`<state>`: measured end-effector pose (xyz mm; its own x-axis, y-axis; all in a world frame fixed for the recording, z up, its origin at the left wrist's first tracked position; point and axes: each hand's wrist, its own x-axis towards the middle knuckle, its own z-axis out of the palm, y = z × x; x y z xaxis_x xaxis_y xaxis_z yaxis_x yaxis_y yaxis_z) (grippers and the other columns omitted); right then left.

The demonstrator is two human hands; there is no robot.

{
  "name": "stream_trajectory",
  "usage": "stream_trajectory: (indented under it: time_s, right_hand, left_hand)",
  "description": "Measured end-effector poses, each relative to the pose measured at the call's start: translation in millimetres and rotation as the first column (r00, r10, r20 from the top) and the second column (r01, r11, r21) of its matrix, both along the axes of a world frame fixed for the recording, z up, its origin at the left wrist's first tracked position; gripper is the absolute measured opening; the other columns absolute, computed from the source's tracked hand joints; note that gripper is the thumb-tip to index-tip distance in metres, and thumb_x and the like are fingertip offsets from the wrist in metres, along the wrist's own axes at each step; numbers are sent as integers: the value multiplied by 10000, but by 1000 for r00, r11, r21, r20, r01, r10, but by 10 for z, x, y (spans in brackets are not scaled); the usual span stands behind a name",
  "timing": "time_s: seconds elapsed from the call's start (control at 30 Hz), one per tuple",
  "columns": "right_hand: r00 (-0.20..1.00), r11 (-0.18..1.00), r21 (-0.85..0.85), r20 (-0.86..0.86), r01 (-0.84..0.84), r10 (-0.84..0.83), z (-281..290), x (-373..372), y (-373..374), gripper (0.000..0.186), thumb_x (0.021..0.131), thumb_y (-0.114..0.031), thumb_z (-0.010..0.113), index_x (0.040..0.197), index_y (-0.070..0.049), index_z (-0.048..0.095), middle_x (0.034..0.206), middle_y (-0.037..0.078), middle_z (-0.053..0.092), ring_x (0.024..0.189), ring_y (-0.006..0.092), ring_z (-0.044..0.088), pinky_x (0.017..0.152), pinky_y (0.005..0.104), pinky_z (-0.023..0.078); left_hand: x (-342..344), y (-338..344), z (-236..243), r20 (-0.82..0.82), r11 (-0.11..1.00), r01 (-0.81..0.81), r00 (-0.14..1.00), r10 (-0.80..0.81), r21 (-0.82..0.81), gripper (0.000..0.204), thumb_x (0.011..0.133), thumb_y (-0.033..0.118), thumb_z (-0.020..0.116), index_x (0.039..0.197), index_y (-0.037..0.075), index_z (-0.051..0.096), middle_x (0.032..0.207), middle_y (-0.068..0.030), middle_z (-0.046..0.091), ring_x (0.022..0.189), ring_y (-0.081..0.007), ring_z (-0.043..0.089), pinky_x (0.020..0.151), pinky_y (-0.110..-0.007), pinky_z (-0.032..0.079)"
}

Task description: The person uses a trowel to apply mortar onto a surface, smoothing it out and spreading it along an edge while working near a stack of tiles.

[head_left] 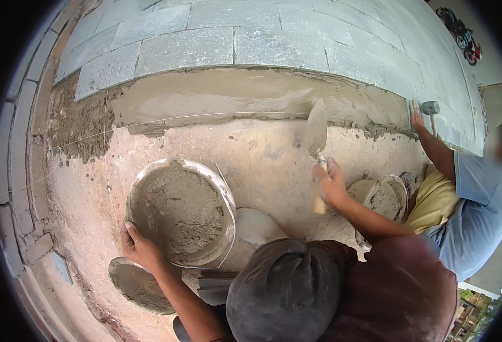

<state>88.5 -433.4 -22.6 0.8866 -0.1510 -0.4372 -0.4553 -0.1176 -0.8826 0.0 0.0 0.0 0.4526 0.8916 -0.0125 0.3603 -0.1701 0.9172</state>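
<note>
My left hand [139,244] grips the near-left rim of a large bucket [232,228], fingers and thumb closed at its edge. Grey mortar [185,206] partly fills it. In my right hand [332,183] is a pointing-style trowel [317,132], held by its wooden handle. Its blade points away from me, over the near edge of a smoothed wet mortar bed [217,94]. The blade carries a grey coating. Beyond the bed lie rows of grey paving slabs [185,48].
A taut string [205,117] crosses the bed. A shallow mortar-coated bowl [140,288] sits by my left forearm. At right, a co-worker's hand [416,117] rests at the slab edge beside a mallet [430,108]; another mortar bucket [389,199] stands near. Brick edging [20,148] runs along the left.
</note>
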Motion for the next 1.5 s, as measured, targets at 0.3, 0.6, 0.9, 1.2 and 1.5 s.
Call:
stream_trajectory:
  time_s: [0.3,0.6,0.9,1.2,1.5]
  right_hand:
    - [953,893,-384,93,-234,290,-207,-547,135,247,921,-172,689,954,8,523,697,118,560,618,194,532,589,369,452]
    - [968,948,-317,234,-16,94,-463,-80,237,236,945,-184,662,986,14,543,670,81,552,601,149,519,577,355,448]
    - [970,989,-42,204,141,-130,-264,647,460,198,1004,-190,588,1018,2,541,716,40,546,576,110,510,506,307,459]
    - [972,974,27,69,-227,225,-102,894,1646,273,993,-206,578,1070,55,559,800,138,611,671,219,626,595,368,534]
    - [661,655,-379,137,-653,738,-139,1154,2253,618,931,-282,622,1341,162,494,1227,376,606,1191,469,591,1033,431,458]
  left_hand:
    - [-63,-57,31,22,999,30,999,-31,27,342,1038,232,584,1128,-79,696,1012,-93,700,892,-157,588,831,-313,484]
    - [-61,-19,52,50,998,29,998,-31,51,314,1044,178,561,1147,-93,681,984,-93,697,881,-148,597,808,-296,490]
    - [-43,-55,45,58,999,-3,998,1,48,314,1042,171,565,1156,-98,680,997,-96,704,888,-139,609,812,-285,495]
    - [-77,7,-9,80,999,1,997,-6,52,300,1035,157,571,1153,-94,685,971,-91,707,866,-137,612,800,-286,499]
    - [-59,0,29,72,996,1,997,-7,89,265,1022,136,575,1112,-80,698,928,-68,703,850,-126,599,792,-283,493]
